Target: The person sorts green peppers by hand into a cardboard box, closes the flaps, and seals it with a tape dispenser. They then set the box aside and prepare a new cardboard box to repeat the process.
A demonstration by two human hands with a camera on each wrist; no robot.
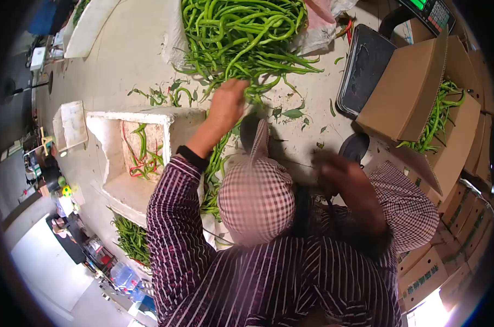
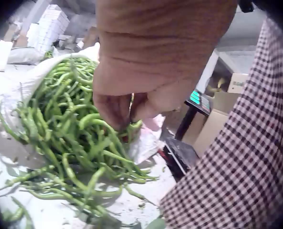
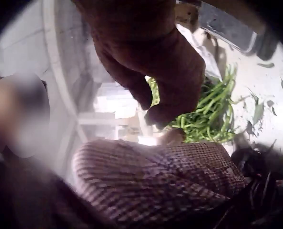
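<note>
A heap of long green chili peppers [image 1: 247,32] spills from a white sack onto the floor. My left hand [image 1: 229,106] reaches down to the near edge of this heap. In the left wrist view its fingers curl down to the thumb, with a green chili pepper [image 2: 135,127] at the fingertips. My right hand [image 1: 342,177], blurred by motion, hovers over my right knee. The right wrist view shows its fingers [image 3: 179,105] loosely bent, a gap beside the thumb, and no held thing; green chili peppers lie beyond it.
A white foam box [image 1: 187,131] holding a few green and red peppers lies at the left. More green peppers [image 1: 130,237] lie behind it. To the right are a scale platform [image 1: 364,68] and an open cardboard box [image 1: 402,87] with peppers. Leaves [image 1: 293,113] litter the floor.
</note>
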